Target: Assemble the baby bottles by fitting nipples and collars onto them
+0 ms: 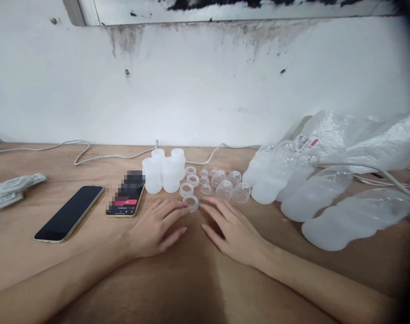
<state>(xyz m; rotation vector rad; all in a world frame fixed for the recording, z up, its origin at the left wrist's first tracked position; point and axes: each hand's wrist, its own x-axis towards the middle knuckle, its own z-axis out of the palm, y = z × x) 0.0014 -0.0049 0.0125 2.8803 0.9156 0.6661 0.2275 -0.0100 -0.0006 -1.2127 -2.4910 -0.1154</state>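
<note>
My left hand (159, 225) lies on the table with its fingers apart, the fingertips close to the nearest of several translucent rings (190, 203). Opposite it, my right hand (230, 227) is also spread and holds nothing. Just beyond the right fingertips stand several clear dome caps (224, 190). Small clear nipple-shaped pieces (205, 188) sit in rows between the rings and the caps. Behind my left hand, several frosted white bottles (171, 174) stand upright in a group. Whether a left fingertip touches the nearest ring, I cannot tell.
Two phones, one dark (69, 213) and one with a lit screen (127, 195), lie at the left beside small plastic packets (14, 189). Several capped frosted bottles (333, 225) lie on the right, before a clear plastic bag (363, 139). A white cable (117, 157) runs along the wall.
</note>
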